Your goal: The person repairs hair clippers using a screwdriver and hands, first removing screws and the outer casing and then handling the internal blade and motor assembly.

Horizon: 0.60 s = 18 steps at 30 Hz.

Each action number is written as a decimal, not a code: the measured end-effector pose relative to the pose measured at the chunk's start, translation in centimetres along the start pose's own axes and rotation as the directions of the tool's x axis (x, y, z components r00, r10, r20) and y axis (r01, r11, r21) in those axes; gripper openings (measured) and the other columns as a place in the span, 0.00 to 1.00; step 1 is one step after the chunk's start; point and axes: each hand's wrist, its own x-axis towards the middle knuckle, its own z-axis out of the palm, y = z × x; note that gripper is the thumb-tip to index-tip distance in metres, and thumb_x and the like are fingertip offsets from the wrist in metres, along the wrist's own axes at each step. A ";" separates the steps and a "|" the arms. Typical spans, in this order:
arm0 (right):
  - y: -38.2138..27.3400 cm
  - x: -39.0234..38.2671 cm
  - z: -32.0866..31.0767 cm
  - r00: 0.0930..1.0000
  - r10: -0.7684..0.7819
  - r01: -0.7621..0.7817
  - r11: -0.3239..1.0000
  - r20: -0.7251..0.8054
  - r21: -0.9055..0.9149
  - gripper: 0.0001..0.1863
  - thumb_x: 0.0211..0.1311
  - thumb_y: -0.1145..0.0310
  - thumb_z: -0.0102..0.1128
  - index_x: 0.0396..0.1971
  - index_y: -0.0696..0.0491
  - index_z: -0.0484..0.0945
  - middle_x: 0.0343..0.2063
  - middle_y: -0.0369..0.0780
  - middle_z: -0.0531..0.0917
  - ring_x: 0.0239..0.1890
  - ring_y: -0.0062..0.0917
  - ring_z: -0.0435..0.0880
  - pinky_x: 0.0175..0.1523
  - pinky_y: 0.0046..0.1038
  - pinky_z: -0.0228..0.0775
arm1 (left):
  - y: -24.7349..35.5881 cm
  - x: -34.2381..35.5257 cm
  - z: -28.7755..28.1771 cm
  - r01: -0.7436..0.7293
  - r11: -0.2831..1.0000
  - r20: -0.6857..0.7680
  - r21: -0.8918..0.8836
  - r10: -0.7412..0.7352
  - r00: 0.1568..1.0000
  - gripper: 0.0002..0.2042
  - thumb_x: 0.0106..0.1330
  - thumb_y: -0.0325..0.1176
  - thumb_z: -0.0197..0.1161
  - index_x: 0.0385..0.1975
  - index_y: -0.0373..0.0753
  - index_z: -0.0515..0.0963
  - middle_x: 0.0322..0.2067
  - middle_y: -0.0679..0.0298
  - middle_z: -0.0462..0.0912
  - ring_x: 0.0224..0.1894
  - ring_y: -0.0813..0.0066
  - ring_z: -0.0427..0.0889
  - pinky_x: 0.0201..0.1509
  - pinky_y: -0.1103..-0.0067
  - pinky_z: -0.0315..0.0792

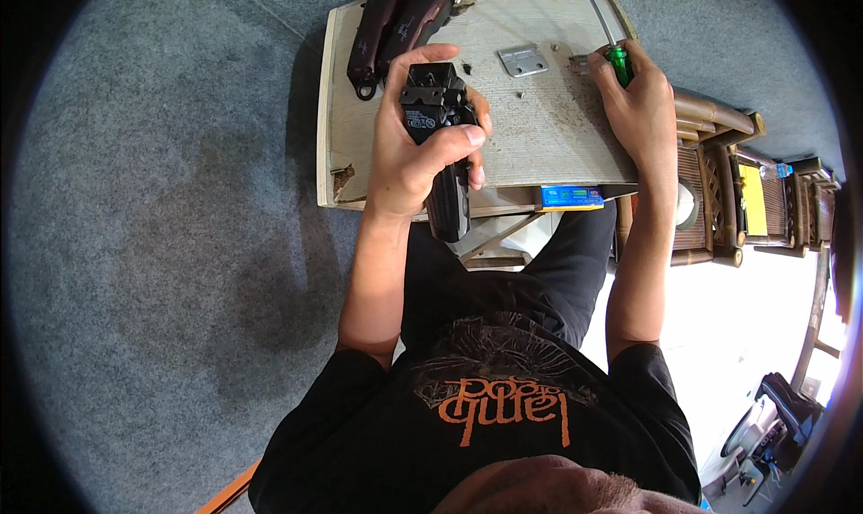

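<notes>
My left hand (415, 159) is wrapped round a black hair clipper body (447, 195), held above the near left of the small table. The clipper's top end is bare, with dark inner parts showing. My right hand (640, 96) grips a screwdriver (618, 63) by its green handle, the long shaft pointing away from me past the table's far right edge. Two dark maroon clipper housing pieces (402, 24) lie side by side at the far left. A flat metal clipper blade (522, 61) rests mid-table. Next to my right fingers lies a small metal piece (580, 63), partly hidden.
The pale wooden table (539, 146) carries small screws and scattered hair-like bits. A blue and yellow box (572, 198) sits under its near edge. Bamboo furniture (710, 123) stands close on the right, with a yellow sheet (752, 199). A grey wall or carpet surface (180, 199) fills the left.
</notes>
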 end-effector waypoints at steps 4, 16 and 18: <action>0.1 0.0 0.0 1.000 -0.008 0.008 1.000 -0.001 -0.010 0.18 0.68 0.55 0.61 0.40 0.58 0.84 0.19 0.48 0.83 0.24 0.36 0.88 0.36 0.37 0.78 | 0.0 -0.1 0.0 0.019 0.997 -0.011 -0.077 -0.020 1.000 0.35 0.58 0.24 0.64 0.68 0.33 0.61 0.33 0.57 0.79 0.19 0.75 0.82 0.20 0.77 0.81; 0.1 -0.1 0.0 1.000 -0.009 0.009 1.000 -0.004 0.000 0.18 0.68 0.55 0.61 0.40 0.57 0.85 0.18 0.47 0.83 0.23 0.35 0.87 0.36 0.37 0.78 | -0.2 0.0 -0.4 0.009 0.990 -0.010 -0.142 -0.011 1.000 0.39 0.54 0.23 0.78 0.67 0.35 0.63 0.29 0.64 0.81 0.21 0.78 0.82 0.21 0.80 0.79; 0.1 -0.1 0.0 1.000 -0.012 0.012 1.000 -0.006 -0.001 0.18 0.68 0.55 0.61 0.40 0.57 0.85 0.18 0.48 0.83 0.23 0.36 0.87 0.36 0.37 0.78 | -0.1 0.0 -0.5 0.009 0.991 -0.010 -0.135 -0.010 1.000 0.39 0.55 0.22 0.77 0.67 0.35 0.63 0.28 0.64 0.81 0.21 0.78 0.82 0.21 0.80 0.79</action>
